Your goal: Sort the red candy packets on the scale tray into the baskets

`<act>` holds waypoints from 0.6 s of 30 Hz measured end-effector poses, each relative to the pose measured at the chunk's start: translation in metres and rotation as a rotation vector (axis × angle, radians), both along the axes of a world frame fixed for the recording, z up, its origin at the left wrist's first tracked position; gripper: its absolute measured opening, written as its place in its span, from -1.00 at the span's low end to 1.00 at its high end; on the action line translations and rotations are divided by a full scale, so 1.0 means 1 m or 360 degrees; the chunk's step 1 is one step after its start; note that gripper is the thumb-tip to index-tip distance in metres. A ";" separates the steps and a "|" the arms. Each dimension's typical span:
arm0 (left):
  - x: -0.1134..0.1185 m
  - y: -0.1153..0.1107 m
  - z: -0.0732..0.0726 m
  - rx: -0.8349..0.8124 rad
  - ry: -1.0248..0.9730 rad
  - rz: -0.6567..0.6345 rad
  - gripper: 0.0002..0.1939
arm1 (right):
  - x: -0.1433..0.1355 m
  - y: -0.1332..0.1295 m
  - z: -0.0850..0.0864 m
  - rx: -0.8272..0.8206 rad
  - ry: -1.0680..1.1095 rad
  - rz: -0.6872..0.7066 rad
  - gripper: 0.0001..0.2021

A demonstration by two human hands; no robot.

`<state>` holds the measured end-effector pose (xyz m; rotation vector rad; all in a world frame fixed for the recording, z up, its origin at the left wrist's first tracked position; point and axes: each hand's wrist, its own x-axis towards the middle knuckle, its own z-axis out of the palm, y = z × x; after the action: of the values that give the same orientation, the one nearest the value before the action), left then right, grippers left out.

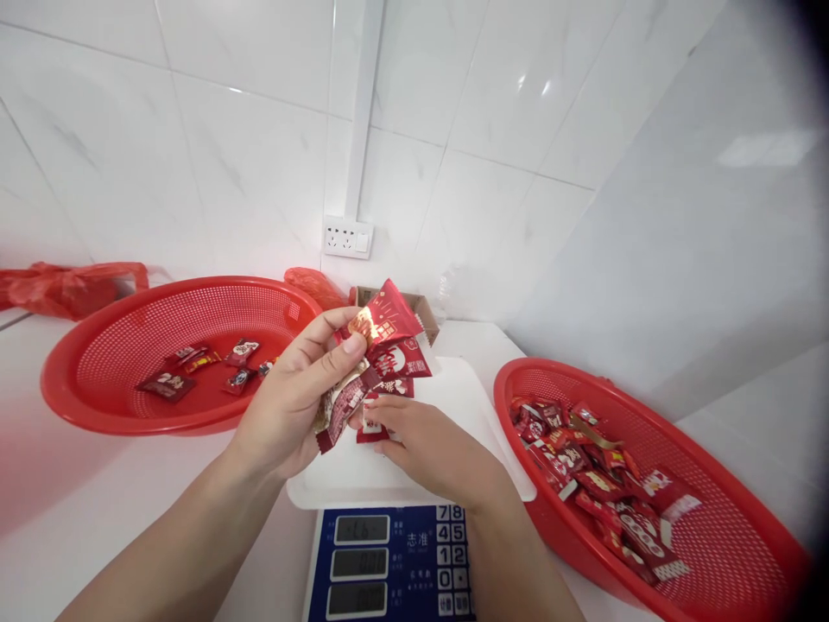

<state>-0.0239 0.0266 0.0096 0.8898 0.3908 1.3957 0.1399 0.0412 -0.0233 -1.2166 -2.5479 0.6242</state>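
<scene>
Several red and brown snack packets (392,324) are gripped in my left hand (301,380), its thumb pressed over them. Just below and to the right, my right hand (431,441) has its fingers closed on a small red packet (372,426). Both hands are over the white tray (479,449) of a digital scale. The blue scale panel (414,561) is in front, with three small displays and number keys; the readings are too faint to make out.
A red basket (84,380) with several packets stands at the left. Another red basket (731,527) at the right holds many packets. Behind the hands are a cardboard box (424,315) and a red plastic bag (314,285); another red bag (71,289) lies far left.
</scene>
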 end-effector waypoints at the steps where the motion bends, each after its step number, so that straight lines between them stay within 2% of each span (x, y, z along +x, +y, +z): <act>1: 0.000 0.000 -0.001 0.0007 0.0015 0.0001 -0.81 | 0.001 0.001 0.002 0.0004 0.0010 -0.0082 -0.74; 4: 0.000 0.001 -0.004 0.0030 0.0089 0.0020 -0.80 | 0.008 0.001 0.010 0.0074 0.0240 -0.0333 -0.76; 7: -0.001 -0.001 -0.006 0.0060 0.0211 0.0000 -0.78 | 0.017 -0.002 0.017 0.0186 0.0964 -0.0533 -0.74; 9: 0.000 -0.004 -0.007 0.0092 0.0364 -0.0008 -0.76 | 0.022 -0.008 0.020 0.0240 0.1474 -0.0489 -0.73; 11: 0.002 -0.007 -0.006 0.0105 0.0547 0.0011 -0.72 | 0.024 -0.015 0.023 0.0258 0.1745 -0.0349 -0.69; 13: 0.005 -0.010 -0.006 0.0104 0.0681 0.0031 -0.68 | 0.025 -0.022 0.024 0.0238 0.1758 -0.0283 -0.65; 15: 0.008 -0.014 -0.004 0.0112 0.0756 0.0033 -0.70 | 0.024 -0.027 0.026 0.0223 0.1646 -0.0323 -0.66; 18: 0.011 -0.016 -0.003 0.0133 0.0826 0.0057 -0.73 | 0.024 -0.029 0.026 0.0261 0.1480 -0.0416 -0.82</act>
<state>-0.0130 0.0104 0.0061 1.3218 0.7466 1.2071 0.1638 0.0122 0.0028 -0.8778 -1.6032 0.6857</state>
